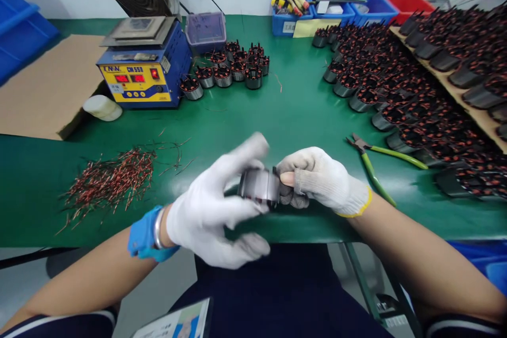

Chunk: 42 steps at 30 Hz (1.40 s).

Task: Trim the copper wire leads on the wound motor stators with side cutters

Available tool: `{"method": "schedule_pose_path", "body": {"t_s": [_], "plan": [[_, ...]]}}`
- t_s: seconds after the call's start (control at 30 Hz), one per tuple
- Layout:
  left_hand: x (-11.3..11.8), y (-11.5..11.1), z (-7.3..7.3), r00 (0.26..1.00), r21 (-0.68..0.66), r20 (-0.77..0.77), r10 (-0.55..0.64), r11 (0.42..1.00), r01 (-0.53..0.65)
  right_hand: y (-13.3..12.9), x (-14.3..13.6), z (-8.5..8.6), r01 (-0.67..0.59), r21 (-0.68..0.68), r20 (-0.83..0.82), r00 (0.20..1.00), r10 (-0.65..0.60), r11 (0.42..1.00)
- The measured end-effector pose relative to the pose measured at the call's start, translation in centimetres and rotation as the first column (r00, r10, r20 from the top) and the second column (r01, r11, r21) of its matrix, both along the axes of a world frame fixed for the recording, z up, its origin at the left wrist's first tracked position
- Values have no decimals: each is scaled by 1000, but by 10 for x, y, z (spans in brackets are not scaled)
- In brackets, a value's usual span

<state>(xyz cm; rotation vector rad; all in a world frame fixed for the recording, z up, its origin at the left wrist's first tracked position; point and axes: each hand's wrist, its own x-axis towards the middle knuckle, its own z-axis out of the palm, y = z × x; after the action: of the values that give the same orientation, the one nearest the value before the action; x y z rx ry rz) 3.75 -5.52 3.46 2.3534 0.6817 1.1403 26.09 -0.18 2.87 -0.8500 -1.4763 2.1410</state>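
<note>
A metal motor stator (259,186) with black end parts is held on its side above the table's front edge. My right hand (317,179), in a white glove with a bare thumb tip, pinches its right end. Around the stator's left side, my left hand (216,208) spreads its white-gloved fingers, slightly blurred. Whether those fingers touch the stator is hard to tell. Green-handled cutters (370,161) lie opened on the table to the right of my right hand.
Cut copper wires (114,182) lie left. Behind stand a blue and yellow machine (140,76), a small stator group (224,75) and a purple bin (206,31). Many stators (364,96) fill the right side. Blue bins (285,24) line the back of the green table (301,116).
</note>
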Motion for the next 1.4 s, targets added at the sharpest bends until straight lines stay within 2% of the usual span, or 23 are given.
{"method": "schedule_pose_path", "body": {"t_s": [0.07, 0.1, 0.17, 0.2, 0.23, 0.3, 0.33, 0.37, 0.4, 0.53, 0.63, 0.7, 0.77, 0.87, 0.93, 1.0, 1.07, 1.1, 1.17, 1.23, 1.27, 1.33, 1.4], "plan": [[-1, -1, -1, 994, 230, -10, 108, 968, -103, -2, -1, 2, 12, 10, -7, 1000, -12, 1000], [-1, 0, -1, 973, 176, 67, 222, 957, -230, -4, -1, 3, 16, 33, 3, 1000, -16, 999], [0, 5, 0, 896, -296, 156, 415, 885, -359, -6, 0, 4, 13, 119, 49, 999, -19, 993], [0, 9, 2, 900, -599, 117, 420, 753, -274, -6, 1, 4, 7, 183, 84, 996, -23, 983], [0, 13, 3, 939, -836, 70, 337, 534, -129, -6, 2, 4, -3, 258, 123, 992, -29, 966], [1, 17, 6, 994, -994, 69, 80, 90, 62, -6, 2, 3, -35, 375, 185, 982, -38, 927], [1, 18, 7, 995, -996, 92, 29, -2, 92, -6, 1, 3, -46, 385, 198, 980, -34, 922], [1, 17, 8, 992, -993, 118, 39, 16, 117, -6, 1, 1, -46, 352, 194, 981, -25, 935], [0, 15, 9, 986, -983, 147, 79, 126, 136, -5, 0, 0, -37, 286, 178, 984, -15, 958], [-1, 0, 14, 990, -609, 127, 56, 793, 34, -3, -5, -4, 9, 28, 86, 996, -11, 1000], [0, -8, 17, 999, -130, -30, -29, 991, 25, -4, -6, -3, -78, 61, 105, 992, 72, 995], [3, -8, 16, 994, -24, -6, 113, 993, -113, -5, -6, -1, -144, 197, 185, 977, 108, 970], [6, -3, 13, 964, -220, -66, 259, 938, -267, -6, -7, 0, -156, 340, 256, 964, 69, 928], [10, 8, 4, 922, -427, -355, 158, 849, -310, -7, -12, -3, -68, 294, 244, 970, -6, 953], [11, 12, -4, 857, -201, -438, 272, 899, -389, -6, -17, -7, 6, 126, 214, 976, -33, 992], [11, 15, -11, 782, 57, -417, 464, 871, -487, -4, -19, -11, 25, 68, 247, 968, -41, 997], [11, 16, -16, 731, 110, -438, 524, 838, -535, -1, -16, -13, 4, 296, 356, 928, -115, 955], [12, 17, -18, 709, 90, -466, 529, 826, -557, 0, -14, -13, -17, 497, 390, 898, -205, 867], [13, 17, -21, 679, 31, -519, 520, 805, -593, 2, -10, -13, -103, 857, 339, 850, -403, 505], [14, 18, -21, 662, -3, -553, 506, 793, -609, 3, -9, -14, -252, 958, 285, 835, -470, 133], [14, 18, -21, 662, -14, -563, 494, 796, -605, 2, -11, -15, -349, 937, 321, 824, -466, 28], [13, 19, -19, 682, -50, -585, 439, 820, -571, 2, -14, -16, -536, 843, 465, 765, -446, -39], [10, 20, -17, 701, -94, -606, 377, 841, -533, 3, -13, -16, -644, 765, 576, 691, -437, -9]]}}
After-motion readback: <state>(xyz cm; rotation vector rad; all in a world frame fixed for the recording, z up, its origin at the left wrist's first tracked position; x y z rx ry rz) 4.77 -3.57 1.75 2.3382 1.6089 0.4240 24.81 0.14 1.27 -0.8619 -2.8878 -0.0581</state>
